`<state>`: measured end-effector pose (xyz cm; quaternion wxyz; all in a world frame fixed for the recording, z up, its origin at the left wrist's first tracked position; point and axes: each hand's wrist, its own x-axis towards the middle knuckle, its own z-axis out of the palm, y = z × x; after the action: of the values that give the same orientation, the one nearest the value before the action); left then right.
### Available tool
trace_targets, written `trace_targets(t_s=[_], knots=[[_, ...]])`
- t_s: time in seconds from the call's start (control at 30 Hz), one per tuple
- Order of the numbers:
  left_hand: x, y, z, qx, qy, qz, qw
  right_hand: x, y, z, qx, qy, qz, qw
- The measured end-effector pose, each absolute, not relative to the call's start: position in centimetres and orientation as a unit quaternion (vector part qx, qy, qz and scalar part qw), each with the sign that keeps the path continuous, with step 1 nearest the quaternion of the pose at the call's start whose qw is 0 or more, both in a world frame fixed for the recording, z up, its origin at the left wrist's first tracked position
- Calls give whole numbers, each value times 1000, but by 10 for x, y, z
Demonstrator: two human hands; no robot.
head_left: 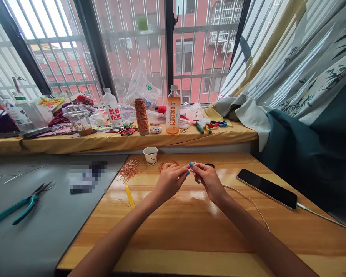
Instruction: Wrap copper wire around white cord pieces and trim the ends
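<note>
Over the wooden table (190,227), my left hand (170,180) and my right hand (208,179) meet, fingers pinched together on a small white object (190,165) held between them. What the white object is I cannot make out. Just behind my left hand a coil of copper-coloured wire (167,165) lies on the wood. A bundle of cut wire pieces (129,169) lies to the left, with a yellow strip (129,195) beside it. A small paper cup (150,155) stands at the table's far edge.
A phone (266,188) on a white cable (248,200) lies at the right. Teal pliers (20,206) rest on the grey mat (46,231) at the left. The window ledge holds a wire spool (141,116), an orange drink bottle (173,110), a water bottle (112,109) and clutter. Curtains (305,77) hang at the right.
</note>
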<state>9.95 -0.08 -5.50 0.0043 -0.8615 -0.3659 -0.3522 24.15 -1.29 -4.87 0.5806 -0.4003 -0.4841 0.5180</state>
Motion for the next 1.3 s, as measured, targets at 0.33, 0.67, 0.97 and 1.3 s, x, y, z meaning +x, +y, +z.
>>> trace_targets(t_s=[0.33,0.67,0.97,1.3], knots=[[99,-1,-44,-875,-366,-266,-172,249,-6,-49,-392,-385,531,645],[97,-9,-42,-895,-216,-294,-257,259,-3,-45,-406,-379,582,595],[94,-3,-58,-931,-215,-289,66,252,-6,-50,-396,-406,650,505],[95,3,-56,-852,-273,-421,-146,251,-5,-51,-389,-433,601,547]])
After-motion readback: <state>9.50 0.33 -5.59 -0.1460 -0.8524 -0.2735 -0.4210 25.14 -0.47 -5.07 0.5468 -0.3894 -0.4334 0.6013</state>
